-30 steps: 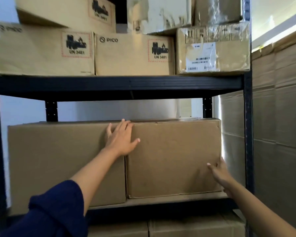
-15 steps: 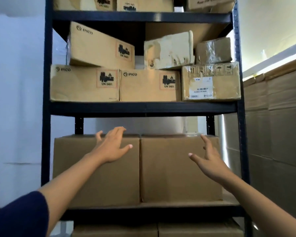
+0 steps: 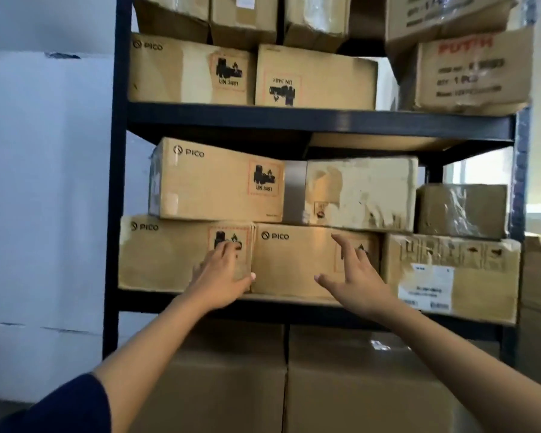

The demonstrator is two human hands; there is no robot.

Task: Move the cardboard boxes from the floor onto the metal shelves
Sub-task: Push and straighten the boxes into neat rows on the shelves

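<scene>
Sitting side by side on the middle shelf point(image 3: 294, 310) of the dark metal rack point(image 3: 114, 195) are two brown cardboard PICO boxes. The left PICO box point(image 3: 163, 254) has a red-framed black warning label, and its front looks a bit scuffed. The middle PICO box point(image 3: 291, 264) touches it along one edge. The left hand point(image 3: 222, 273) lies flat on the left box near that edge, its fingers point(image 3: 228, 248) straight and a little apart over the label, thumb pointing toward the middle box. The right hand point(image 3: 353, 273) is up in front of the middle box with its fingers point(image 3: 341, 245) spread wide; I cannot tell if it touches the cardboard. Neither hand grips anything. Just right of these sits a worn box with a white label point(image 3: 450, 276). Three more boxes are stacked on top of this row. Higher up, another shelf holds more PICO boxes. Below, two big plain boxes point(image 3: 288, 385) stand together. A white wall point(image 3: 44, 182) is on the left.
</scene>
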